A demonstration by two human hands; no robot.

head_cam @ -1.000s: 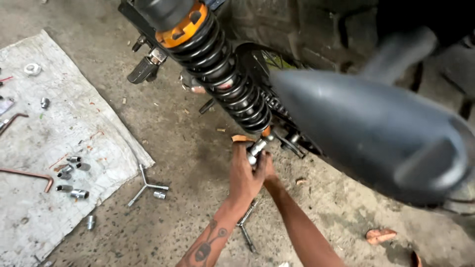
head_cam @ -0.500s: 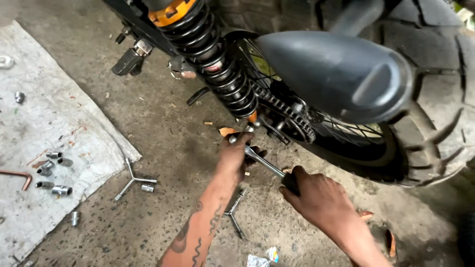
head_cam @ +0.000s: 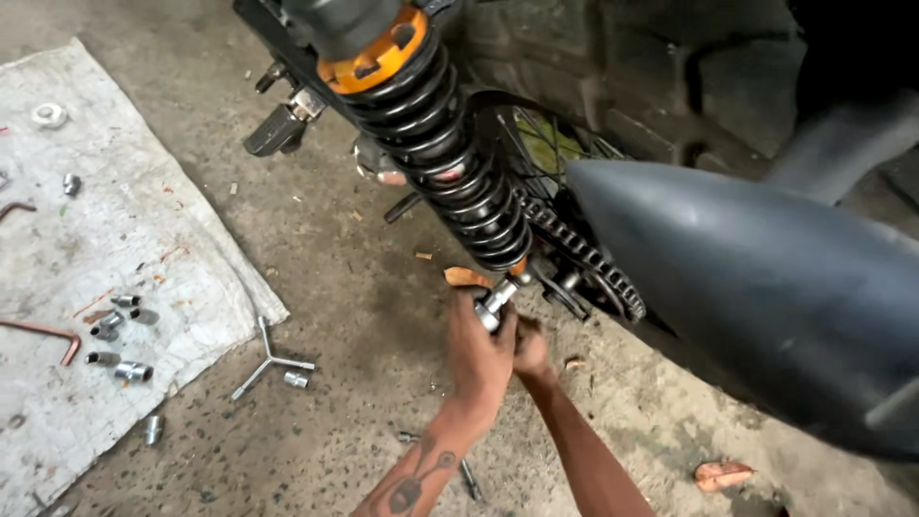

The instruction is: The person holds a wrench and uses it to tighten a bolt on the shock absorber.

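Note:
My left hand (head_cam: pixel 481 352), on a tattooed forearm, is closed around the metal head of a socket wrench (head_cam: pixel 498 302). The wrench sits at the lower mount of a motorcycle's black coil shock absorber (head_cam: pixel 450 172), which has an orange collar. My right hand (head_cam: pixel 529 351) is pressed right beside the left one and grips the same wrench lower down; its fingers are mostly hidden. The drive chain (head_cam: pixel 579 257) and the spoked rear wheel (head_cam: pixel 536 144) lie just behind the hands.
A big grey exhaust muffler (head_cam: pixel 766 287) hangs over the right side. On the concrete lie a Y-shaped wrench (head_cam: pixel 268 359), a loose socket (head_cam: pixel 297 380) and another tool (head_cam: pixel 467 476). A white cloth (head_cam: pixel 144 230) at left holds several sockets (head_cam: pixel 120 316). A footpeg (head_cam: pixel 278 129) sticks out.
My right hand has come in from the wrench handle out at the right and now sits against my left hand at the shock's lower mount. The view has shifted.

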